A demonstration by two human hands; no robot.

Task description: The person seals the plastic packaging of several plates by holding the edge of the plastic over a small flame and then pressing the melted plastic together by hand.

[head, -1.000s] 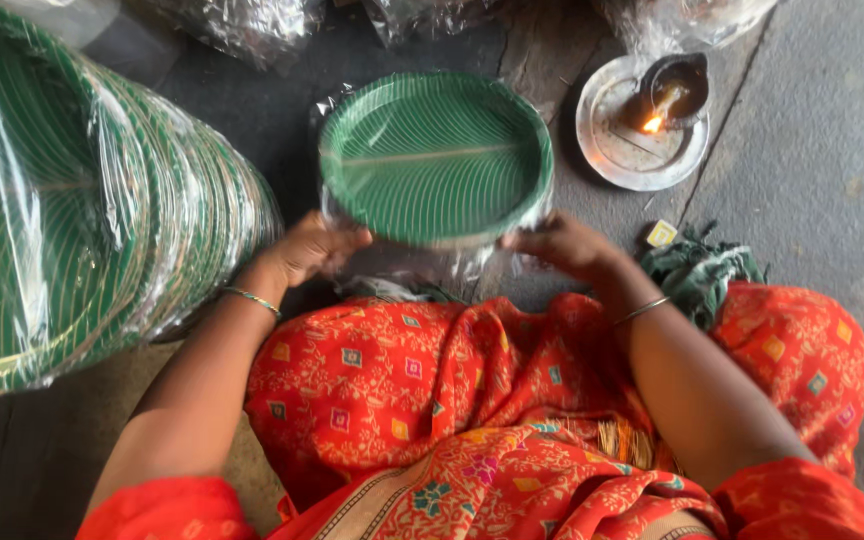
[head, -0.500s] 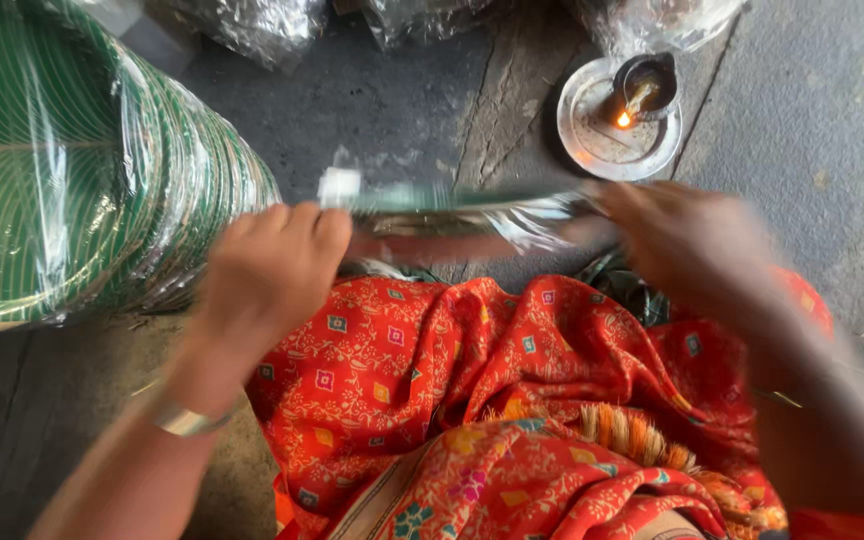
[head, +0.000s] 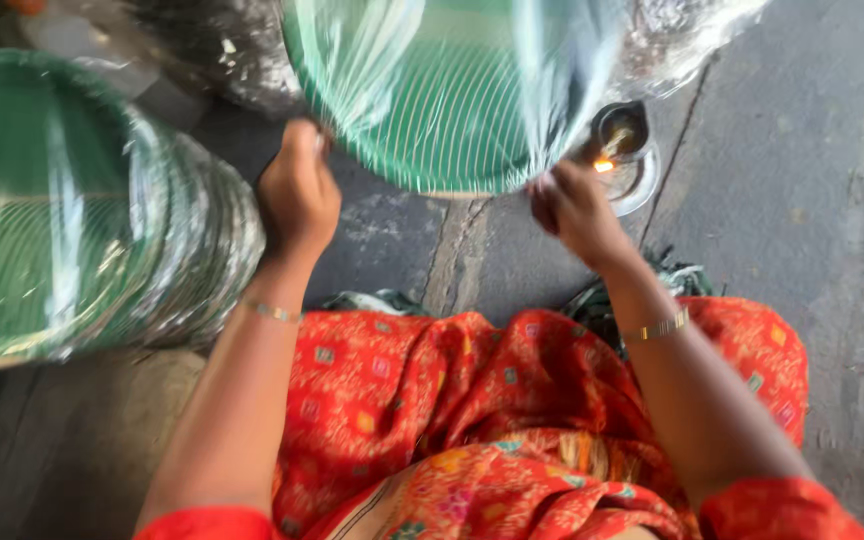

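Green plates (head: 442, 100) wrapped in clear plastic hang at top centre, left hand (head: 297, 190) and right hand (head: 572, 205) each clamped on the lower edge, beside a small flame (head: 604, 165); a wrapped stack (head: 82, 210) lies at left.

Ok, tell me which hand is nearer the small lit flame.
Right. The right hand sits just left of the flame; the left hand is far across, gripping the wrapped green plates.

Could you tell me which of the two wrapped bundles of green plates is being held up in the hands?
The upper bundle, gripped through its plastic by the left hand and right hand near the small flame. The larger bundle lies untouched at left.
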